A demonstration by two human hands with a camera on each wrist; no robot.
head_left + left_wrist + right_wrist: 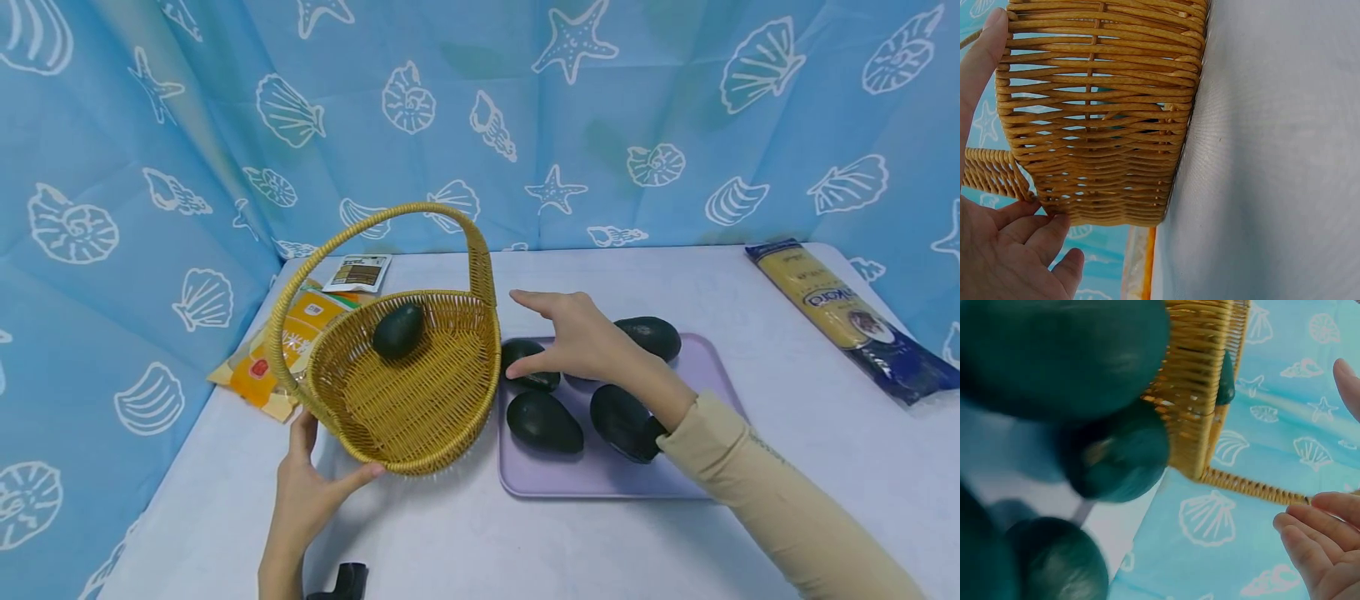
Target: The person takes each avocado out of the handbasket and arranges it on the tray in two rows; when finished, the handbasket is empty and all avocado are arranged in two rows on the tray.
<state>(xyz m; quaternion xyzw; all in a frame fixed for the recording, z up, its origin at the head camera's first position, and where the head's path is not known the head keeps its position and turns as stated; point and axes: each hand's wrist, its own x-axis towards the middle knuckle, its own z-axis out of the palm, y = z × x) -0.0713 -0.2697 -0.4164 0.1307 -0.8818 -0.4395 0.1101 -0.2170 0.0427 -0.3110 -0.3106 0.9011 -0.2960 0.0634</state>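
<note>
A yellow wicker basket (420, 408) with a tall arched handle holds one dark green avocado (398, 331) near its back wall. At the basket's near left rim, my left hand (309, 500) holds on, thumb and fingers spread along the edge; the left wrist view shows its fingertips at the handle's base. My right hand (581, 337), thumb and fingers parted around nothing, hovers over the left part of a lilac tray (611, 487), just right of the basket. Several avocados (545, 422) lie on that tray, partly hidden by the right hand and forearm.
Orange-and-yellow food packets (258, 367) lie behind and left of the basket, beside a small white sachet (357, 272). A long pasta-like packet (847, 312) is at the far right. A black object (348, 581) sits at the near edge. Blue shell-print cloth (480, 125) hangs behind.
</note>
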